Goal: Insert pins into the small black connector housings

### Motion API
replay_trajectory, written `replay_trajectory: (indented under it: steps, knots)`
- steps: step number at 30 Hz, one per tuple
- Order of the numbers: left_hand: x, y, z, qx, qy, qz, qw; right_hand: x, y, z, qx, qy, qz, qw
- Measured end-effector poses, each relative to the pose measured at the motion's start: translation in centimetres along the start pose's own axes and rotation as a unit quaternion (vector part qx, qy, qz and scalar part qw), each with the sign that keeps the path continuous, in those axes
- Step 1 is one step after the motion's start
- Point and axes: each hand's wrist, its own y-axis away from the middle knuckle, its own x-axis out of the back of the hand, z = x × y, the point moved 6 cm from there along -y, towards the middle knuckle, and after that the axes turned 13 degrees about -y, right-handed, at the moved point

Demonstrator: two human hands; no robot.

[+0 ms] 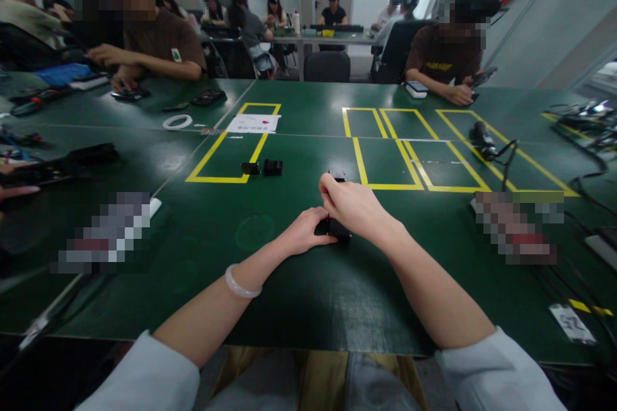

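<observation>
1. The left hand (pixel 306 231) pinches a black block (pixel 341 232) from its left side, thumb on the near edge
2. The right hand (pixel 359 207) is curled over the block's far side; its fingertips are hidden, so I can't tell what they pinch
3. The block's long way seems to go side to side, but hands hide part
</observation>
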Motion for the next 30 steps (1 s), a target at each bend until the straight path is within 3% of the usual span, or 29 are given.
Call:
replay_trajectory:
  steps: [30]
  knots:
    - [-0.13,-0.03,-0.17,0.004,-0.021,-0.008,1.0,0.15,0.01,0.37,0.001,0.005,0.007,1.0]
